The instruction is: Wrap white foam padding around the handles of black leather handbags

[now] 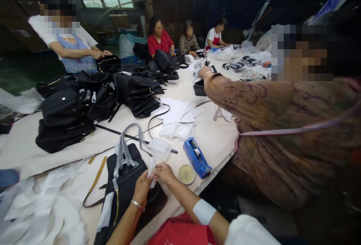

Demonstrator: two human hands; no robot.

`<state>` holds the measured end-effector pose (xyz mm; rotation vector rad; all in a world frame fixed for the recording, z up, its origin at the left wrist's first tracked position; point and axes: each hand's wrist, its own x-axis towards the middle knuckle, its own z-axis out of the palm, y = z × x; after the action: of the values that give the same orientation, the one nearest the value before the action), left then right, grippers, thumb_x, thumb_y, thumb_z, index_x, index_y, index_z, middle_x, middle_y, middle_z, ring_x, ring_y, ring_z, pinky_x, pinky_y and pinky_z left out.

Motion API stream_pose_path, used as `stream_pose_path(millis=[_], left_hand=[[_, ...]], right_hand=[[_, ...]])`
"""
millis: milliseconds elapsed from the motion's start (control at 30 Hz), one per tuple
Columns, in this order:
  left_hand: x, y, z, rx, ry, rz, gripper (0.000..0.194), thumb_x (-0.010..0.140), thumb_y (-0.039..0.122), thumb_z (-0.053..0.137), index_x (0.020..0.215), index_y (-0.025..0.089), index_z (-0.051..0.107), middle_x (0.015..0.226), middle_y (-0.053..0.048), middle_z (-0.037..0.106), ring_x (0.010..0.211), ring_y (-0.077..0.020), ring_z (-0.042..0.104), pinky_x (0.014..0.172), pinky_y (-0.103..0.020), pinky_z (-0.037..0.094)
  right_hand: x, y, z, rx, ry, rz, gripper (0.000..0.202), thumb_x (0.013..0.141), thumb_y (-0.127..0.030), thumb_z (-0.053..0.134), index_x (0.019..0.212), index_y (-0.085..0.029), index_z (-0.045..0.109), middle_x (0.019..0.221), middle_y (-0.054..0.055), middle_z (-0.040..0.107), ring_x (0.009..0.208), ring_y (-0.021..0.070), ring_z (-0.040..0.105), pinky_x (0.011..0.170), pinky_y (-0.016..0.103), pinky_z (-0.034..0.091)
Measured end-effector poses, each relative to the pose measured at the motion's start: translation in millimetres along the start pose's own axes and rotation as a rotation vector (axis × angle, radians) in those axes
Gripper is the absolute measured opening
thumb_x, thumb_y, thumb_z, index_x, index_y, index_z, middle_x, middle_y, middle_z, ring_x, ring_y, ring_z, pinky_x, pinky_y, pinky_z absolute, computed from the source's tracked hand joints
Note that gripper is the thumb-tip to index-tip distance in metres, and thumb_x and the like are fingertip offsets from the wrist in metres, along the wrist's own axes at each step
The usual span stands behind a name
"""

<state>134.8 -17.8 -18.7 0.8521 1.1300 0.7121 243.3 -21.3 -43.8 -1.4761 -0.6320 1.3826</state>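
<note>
A black bag [126, 177] with a gold zipper lies at the table's front edge, its handles [124, 145] wrapped in pale translucent material. Over the bag's right side, my left hand [144, 185] is closed on a narrow white strip [151, 168] that stands upright. My right hand [164, 173] meets it from the right, fingers pinched at the strip's edge. Just right of my hands are a round tin [186, 174] and a blue tape dispenser [196, 158]. A translucent sheet [160, 146] lies beyond the strip.
Black bags [67, 109] are heaped at the left and back. White sheets [176, 110] lie mid-table, white wrapping material [42, 207] at the front left. A person in a brown patterned top [270, 124] reaches across from the right. Several other people work around the table's far side.
</note>
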Motion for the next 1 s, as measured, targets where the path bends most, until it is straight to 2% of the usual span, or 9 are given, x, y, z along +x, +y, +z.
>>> stream_pose_path(millis=[100,200,300,400,467,533,633,867,1000], left_hand=[[2.5,-0.6,0.2,-0.013,0.104,-0.028,0.026,0.065,0.027,0.070,0.085,0.011,0.063,0.062,-0.001,0.065,0.051,-0.0099,0.056,0.052,-0.021,0.046],[3.6,0.9,-2.7,-0.011,0.176,-0.063,0.016,0.066,0.022,0.067,0.076,0.011,0.061,0.062,-0.003,0.066,0.051,-0.0115,0.059,0.053,-0.023,0.049],[2.0,1.4,-5.4,-0.008,0.172,-0.067,0.015,0.065,0.020,0.067,0.075,0.012,0.060,0.062,-0.003,0.066,0.051,-0.0118,0.060,0.051,-0.023,0.049],[-0.4,1.0,-3.8,-0.008,0.156,-0.054,0.016,0.065,0.021,0.067,0.077,0.013,0.059,0.062,-0.002,0.066,0.051,-0.0114,0.059,0.051,-0.022,0.049],[-1.2,1.4,-1.0,-0.012,0.143,-0.052,0.016,0.065,0.022,0.067,0.075,0.013,0.058,0.061,-0.002,0.066,0.050,-0.0114,0.059,0.049,-0.022,0.049],[-1.6,2.5,1.5,-0.012,0.124,-0.052,0.017,0.064,0.023,0.068,0.073,0.013,0.058,0.060,-0.002,0.065,0.049,-0.0115,0.059,0.048,-0.022,0.048],[-2.0,3.8,2.7,-0.007,0.099,-0.047,0.019,0.063,0.024,0.068,0.073,0.012,0.057,0.060,-0.002,0.065,0.048,-0.0114,0.058,0.048,-0.022,0.048],[-4.0,1.0,-0.5,-0.009,0.076,-0.024,0.019,0.064,0.024,0.067,0.075,0.012,0.056,0.060,-0.002,0.064,0.048,-0.0108,0.057,0.048,-0.022,0.047],[-4.8,-0.3,-2.0,-0.024,0.080,-0.022,0.021,0.063,0.025,0.067,0.076,0.012,0.057,0.061,-0.002,0.064,0.049,-0.0109,0.058,0.049,-0.022,0.047]], right_hand=[[-4.6,-3.6,-3.5,-0.141,0.058,-0.029,0.007,0.067,-0.019,0.061,0.068,-0.017,0.055,0.056,-0.004,0.056,0.053,0.0119,0.053,0.055,0.024,0.042],[-23.4,-12.9,-26.5,-0.277,0.101,-0.098,0.007,0.065,-0.014,0.063,0.064,-0.019,0.057,0.061,-0.003,0.059,0.062,0.0130,0.054,0.065,0.025,0.042],[-53.4,-27.2,-83.5,-0.430,0.210,-0.214,0.005,0.073,-0.021,0.059,0.078,-0.022,0.061,0.080,0.000,0.063,0.080,0.0166,0.056,0.078,0.028,0.040],[-78.3,-38.8,-158.4,-0.796,0.552,-0.375,0.020,0.083,-0.031,0.050,0.097,-0.021,0.060,0.100,0.008,0.061,0.100,0.0217,0.051,0.089,0.033,0.036],[-85.1,-39.3,-199.2,-0.914,0.602,-0.274,0.023,0.082,-0.037,0.050,0.094,-0.019,0.061,0.099,0.009,0.061,0.099,0.0231,0.052,0.087,0.033,0.037],[-84.1,-33.4,-224.3,-0.913,0.528,-0.134,0.025,0.081,-0.041,0.052,0.085,-0.019,0.063,0.092,0.008,0.063,0.091,0.0216,0.056,0.079,0.030,0.039],[-75.1,-19.9,-236.2,-0.849,0.438,-0.050,0.028,0.079,-0.043,0.052,0.076,-0.019,0.064,0.081,0.005,0.066,0.077,0.0182,0.060,0.069,0.026,0.041],[-67.9,-16.8,-233.0,-0.790,0.453,-0.043,0.027,0.077,-0.040,0.053,0.065,-0.018,0.063,0.065,0.001,0.065,0.064,0.0156,0.058,0.059,0.023,0.040],[-85.4,-22.3,-233.8,-0.824,0.495,-0.091,0.023,0.074,-0.039,0.054,0.067,-0.019,0.063,0.075,0.003,0.066,0.071,0.0165,0.058,0.063,0.023,0.039]])
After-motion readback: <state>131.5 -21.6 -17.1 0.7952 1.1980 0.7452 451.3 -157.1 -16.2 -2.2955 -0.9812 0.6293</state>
